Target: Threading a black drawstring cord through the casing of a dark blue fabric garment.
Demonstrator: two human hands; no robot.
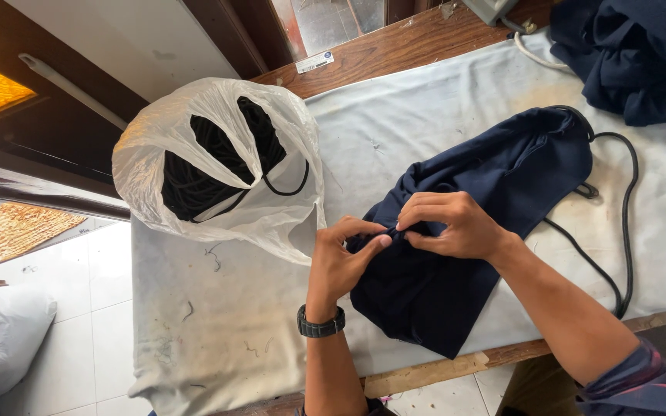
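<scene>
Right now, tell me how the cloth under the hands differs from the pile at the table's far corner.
The navy cloth lies spread flat; the far pile is heaped. Both hands, left hand and right hand, pinch the near one; nothing touches the pile. Both look dark navy.

Item count: two hands, the left hand and the right hand, both on one navy fabric bag. One white plastic bag of black cord lies left of the left hand. One black cord runs right of the right hand. One dark fabric pile lies beyond it. One table.
</scene>
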